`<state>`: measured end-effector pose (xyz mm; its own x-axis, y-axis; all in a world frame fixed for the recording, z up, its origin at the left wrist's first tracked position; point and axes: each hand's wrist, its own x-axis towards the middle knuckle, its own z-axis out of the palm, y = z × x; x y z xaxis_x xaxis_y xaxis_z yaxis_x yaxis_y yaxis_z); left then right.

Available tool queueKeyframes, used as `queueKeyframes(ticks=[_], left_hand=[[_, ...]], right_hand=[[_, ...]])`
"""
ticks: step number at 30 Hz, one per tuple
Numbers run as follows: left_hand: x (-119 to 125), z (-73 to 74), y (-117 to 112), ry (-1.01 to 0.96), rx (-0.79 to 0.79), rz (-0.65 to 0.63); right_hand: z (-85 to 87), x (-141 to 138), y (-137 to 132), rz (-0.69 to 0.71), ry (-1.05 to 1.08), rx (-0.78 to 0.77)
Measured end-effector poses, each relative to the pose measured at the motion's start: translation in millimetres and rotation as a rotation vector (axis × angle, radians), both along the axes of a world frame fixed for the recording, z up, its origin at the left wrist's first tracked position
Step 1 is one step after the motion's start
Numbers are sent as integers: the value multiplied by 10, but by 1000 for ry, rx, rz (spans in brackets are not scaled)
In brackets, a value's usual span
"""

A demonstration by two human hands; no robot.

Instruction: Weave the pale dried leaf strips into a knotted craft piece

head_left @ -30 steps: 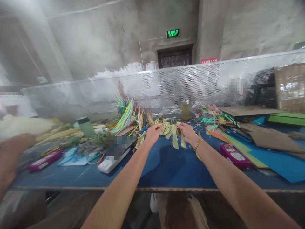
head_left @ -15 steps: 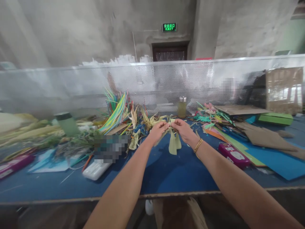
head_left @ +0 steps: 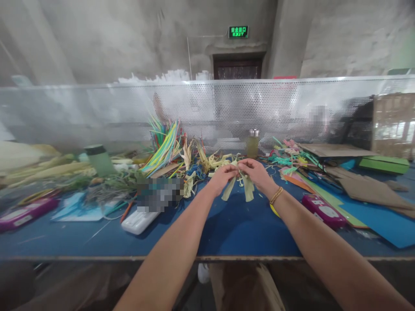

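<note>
Pale strips (head_left: pixel 249 190) are pinched by the left hand (head_left: pixel 222 179) and right hand (head_left: pixel 256 174), held close together above the bench (head_left: pixel 246 237), ends hanging down. Bare room is found between the hands and the bench's front edge, flanked by a white case (head_left: pixel 138 222) and a purple case (head_left: pixel 324 211). The rear is bounded by a perforated screen (head_left: pixel 279 112). The contents of the silver-capped bottle (head_left: pixel 253 146) and the green bottle (head_left: pixel 100 163) cannot be made out.

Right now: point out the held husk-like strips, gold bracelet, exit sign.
Husk-like strips (head_left: pixel 248 190), head view, hanging part of right-side strip.
Gold bracelet (head_left: pixel 276 195), head view, middle of visible band.
Exit sign (head_left: pixel 238 32), head view, centre of lit face.
</note>
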<state>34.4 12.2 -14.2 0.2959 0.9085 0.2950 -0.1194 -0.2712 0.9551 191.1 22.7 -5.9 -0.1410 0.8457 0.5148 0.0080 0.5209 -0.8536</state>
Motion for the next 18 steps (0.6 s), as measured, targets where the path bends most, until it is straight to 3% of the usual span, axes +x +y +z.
queueKeyframes(ticks=[6,13,18], left_hand=[[-40,13,30,-107,8,77],[-13,0,33,-211,-41,36],[-13,-24,54,-130,20,99]], right_hand=[[-11,47,38,-107,-254,137],[-37,57,73,-154,-266,182],[-22,40,42,-166,-297,227]])
